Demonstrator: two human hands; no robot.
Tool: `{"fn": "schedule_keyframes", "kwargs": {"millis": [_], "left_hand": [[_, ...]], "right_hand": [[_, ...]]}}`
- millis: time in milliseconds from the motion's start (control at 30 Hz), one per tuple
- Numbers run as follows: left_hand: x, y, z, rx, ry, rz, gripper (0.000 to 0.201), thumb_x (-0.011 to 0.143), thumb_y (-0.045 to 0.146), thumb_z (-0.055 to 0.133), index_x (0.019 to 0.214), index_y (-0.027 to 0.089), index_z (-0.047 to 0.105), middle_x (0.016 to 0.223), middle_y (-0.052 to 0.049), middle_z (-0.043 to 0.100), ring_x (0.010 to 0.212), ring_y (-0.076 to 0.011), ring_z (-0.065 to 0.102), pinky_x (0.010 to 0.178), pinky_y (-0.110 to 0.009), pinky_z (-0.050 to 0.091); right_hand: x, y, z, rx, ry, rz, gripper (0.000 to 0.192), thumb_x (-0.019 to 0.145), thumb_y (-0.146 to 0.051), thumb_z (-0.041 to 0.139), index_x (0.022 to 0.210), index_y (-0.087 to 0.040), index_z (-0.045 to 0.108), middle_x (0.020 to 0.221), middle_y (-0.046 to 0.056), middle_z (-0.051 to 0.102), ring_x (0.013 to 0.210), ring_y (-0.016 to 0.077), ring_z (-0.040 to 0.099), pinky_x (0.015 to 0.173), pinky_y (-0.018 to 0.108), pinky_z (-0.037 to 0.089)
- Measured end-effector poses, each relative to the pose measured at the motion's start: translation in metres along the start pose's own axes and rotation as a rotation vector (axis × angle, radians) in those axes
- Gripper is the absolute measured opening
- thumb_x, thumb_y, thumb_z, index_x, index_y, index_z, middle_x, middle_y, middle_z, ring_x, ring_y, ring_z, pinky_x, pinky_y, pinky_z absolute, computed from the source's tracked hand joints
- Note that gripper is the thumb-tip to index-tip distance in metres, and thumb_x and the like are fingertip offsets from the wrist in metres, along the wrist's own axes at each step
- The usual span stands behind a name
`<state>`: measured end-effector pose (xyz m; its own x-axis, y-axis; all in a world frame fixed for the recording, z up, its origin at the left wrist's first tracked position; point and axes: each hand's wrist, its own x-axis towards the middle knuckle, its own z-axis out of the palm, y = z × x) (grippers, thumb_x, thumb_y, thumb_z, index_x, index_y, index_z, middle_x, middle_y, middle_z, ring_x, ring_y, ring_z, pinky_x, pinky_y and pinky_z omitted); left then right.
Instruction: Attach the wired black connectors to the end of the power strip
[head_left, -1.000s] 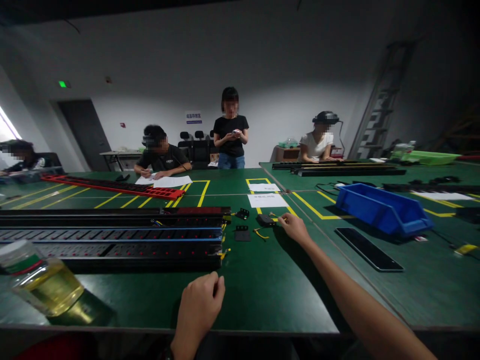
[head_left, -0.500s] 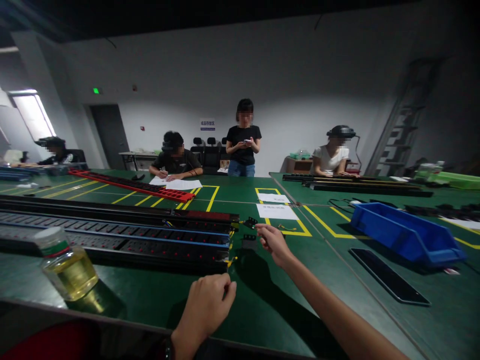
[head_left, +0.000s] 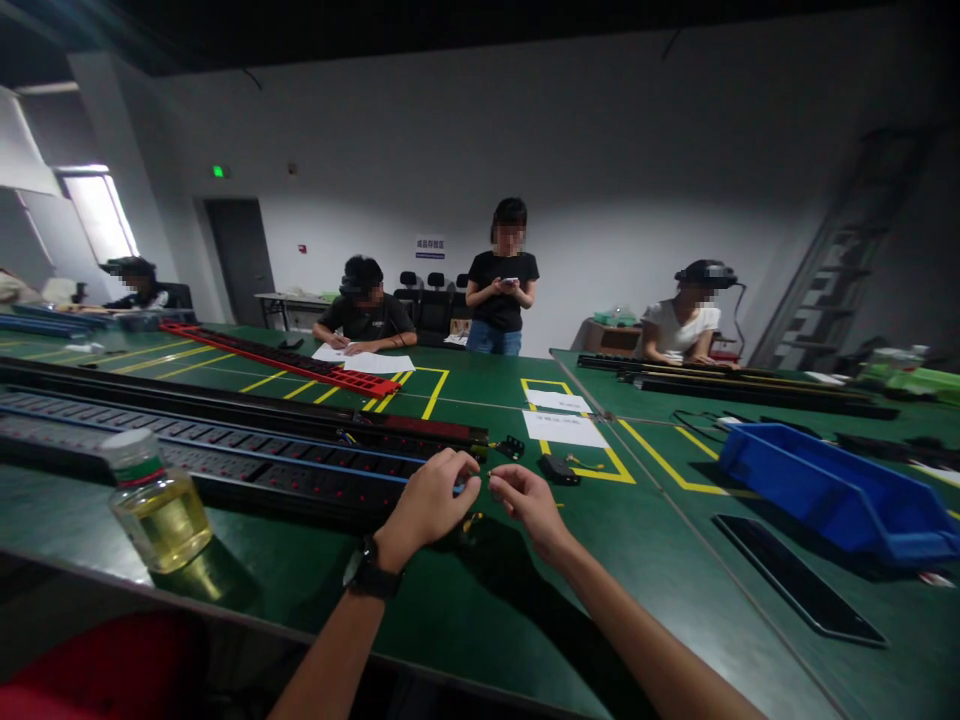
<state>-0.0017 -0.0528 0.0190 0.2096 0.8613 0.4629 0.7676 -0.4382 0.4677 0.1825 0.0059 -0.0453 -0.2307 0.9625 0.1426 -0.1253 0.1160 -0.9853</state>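
left hand [head_left: 431, 500]: fingers pinched on something too small to identify | right hand [head_left: 529, 500]: same, pinching opposite | site: end of black power strip [head_left: 247, 462], table's near edge [head_left: 487, 640] | risk: tiny part may slip and drop from the pinch in dim light | nearby: oil bottle [head_left: 157, 500], could be knocked by an elbow

One head-worn view

It looks forward and down over the green table [head_left: 525, 600] (hands close below), room beyond.
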Motion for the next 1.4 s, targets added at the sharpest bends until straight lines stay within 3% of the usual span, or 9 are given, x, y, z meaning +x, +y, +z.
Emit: {"fn": "schedule_keyframes", "kwargs": {"millis": [167, 333, 500, 633, 833, 900, 1033, 1233, 1400], "left_hand": [[0.011, -0.008, 0.005, -0.051, -0.085, 0.016, 0.028, 0.097, 0.034, 0.057, 0.117, 0.020, 0.070, 0.113, -0.009, 0.069, 0.098, -0.0204, 0.067, 0.090, -0.032, 0.053], [0.015, -0.019, 0.007, -0.204, -0.157, 0.085, 0.026, 0.099, 0.037, 0.054, 0.104, 0.020, 0.072, 0.104, -0.006, 0.075, 0.100, -0.0196, 0.068, 0.090, -0.030, 0.051], [0.014, -0.024, 0.007, -0.270, -0.152, 0.062, 0.024, 0.096, 0.036, 0.056, 0.097, 0.018, 0.072, 0.096, -0.005, 0.076, 0.091, -0.0179, 0.068, 0.083, -0.028, 0.050], [0.011, -0.027, 0.006, -0.239, -0.091, 0.016, 0.021, 0.095, 0.031, 0.054, 0.089, 0.018, 0.069, 0.089, -0.004, 0.074, 0.084, -0.0170, 0.066, 0.079, -0.028, 0.050], [0.002, -0.039, 0.011, 0.056, -0.046, 0.044, 0.013, 0.091, 0.021, 0.055, 0.086, 0.019, 0.066, 0.087, -0.004, 0.071, 0.088, -0.0201, 0.062, 0.084, -0.033, 0.046], [-0.001, -0.039, 0.013, 0.135, -0.061, 0.072, 0.012, 0.090, 0.019, 0.054, 0.087, 0.020, 0.066, 0.088, -0.004, 0.070, 0.090, -0.0211, 0.061, 0.085, -0.035, 0.044], [-0.005, -0.033, 0.017, 0.192, -0.089, 0.115, 0.012, 0.090, 0.016, 0.054, 0.090, 0.021, 0.065, 0.092, -0.004, 0.070, 0.092, -0.0219, 0.060, 0.087, -0.035, 0.043], [-0.007, -0.028, 0.018, 0.247, -0.115, 0.143, 0.012, 0.091, 0.015, 0.053, 0.090, 0.021, 0.063, 0.091, -0.004, 0.069, 0.091, -0.0217, 0.059, 0.084, -0.034, 0.041], [-0.008, -0.026, 0.018, 0.278, -0.121, 0.138, 0.010, 0.093, 0.017, 0.055, 0.087, 0.021, 0.062, 0.086, -0.003, 0.067, 0.086, -0.0209, 0.058, 0.081, -0.034, 0.040]], "right_hand": [[-0.006, -0.010, 0.004, 0.033, -0.098, 0.023, 0.052, 0.066, -0.062, 0.088, 0.089, -0.018, 0.073, 0.064, -0.003, 0.057, 0.053, 0.0081, 0.042, 0.048, 0.022, 0.026], [-0.010, -0.015, 0.006, 0.121, -0.140, 0.044, 0.051, 0.065, -0.061, 0.089, 0.086, -0.019, 0.066, 0.069, -0.003, 0.061, 0.051, 0.0064, 0.040, 0.046, 0.021, 0.025], [-0.008, -0.012, 0.004, 0.105, -0.166, 0.049, 0.051, 0.070, -0.062, 0.086, 0.084, -0.020, 0.060, 0.068, -0.003, 0.062, 0.049, 0.0067, 0.041, 0.045, 0.021, 0.026], [0.003, 0.003, -0.006, -0.082, -0.172, -0.060, 0.044, 0.081, -0.062, 0.075, 0.084, -0.021, 0.060, 0.064, -0.004, 0.058, 0.051, 0.0095, 0.043, 0.049, 0.022, 0.032], [0.008, 0.026, -0.026, -0.706, -0.281, -0.333, 0.006, 0.087, -0.024, 0.069, 0.092, -0.020, 0.071, 0.076, -0.001, 0.066, 0.069, 0.0137, 0.056, 0.064, 0.024, 0.038], [0.006, 0.026, -0.028, -0.831, -0.322, -0.397, 0.014, 0.086, -0.016, 0.068, 0.098, -0.021, 0.072, 0.083, 0.001, 0.069, 0.073, 0.0146, 0.059, 0.068, 0.025, 0.040], [0.002, 0.019, -0.027, -0.958, -0.361, -0.503, 0.019, 0.087, -0.012, 0.067, 0.102, -0.021, 0.073, 0.090, 0.003, 0.069, 0.079, 0.0159, 0.060, 0.072, 0.025, 0.041], [-0.001, 0.016, -0.024, -1.009, -0.357, -0.528, 0.005, 0.094, -0.022, 0.069, 0.097, -0.021, 0.073, 0.086, 0.003, 0.068, 0.074, 0.0156, 0.058, 0.067, 0.024, 0.038], [-0.001, 0.020, -0.022, -0.996, -0.350, -0.550, 0.007, 0.097, -0.021, 0.066, 0.092, -0.021, 0.071, 0.086, 0.003, 0.068, 0.075, 0.0162, 0.059, 0.068, 0.025, 0.038]]}}
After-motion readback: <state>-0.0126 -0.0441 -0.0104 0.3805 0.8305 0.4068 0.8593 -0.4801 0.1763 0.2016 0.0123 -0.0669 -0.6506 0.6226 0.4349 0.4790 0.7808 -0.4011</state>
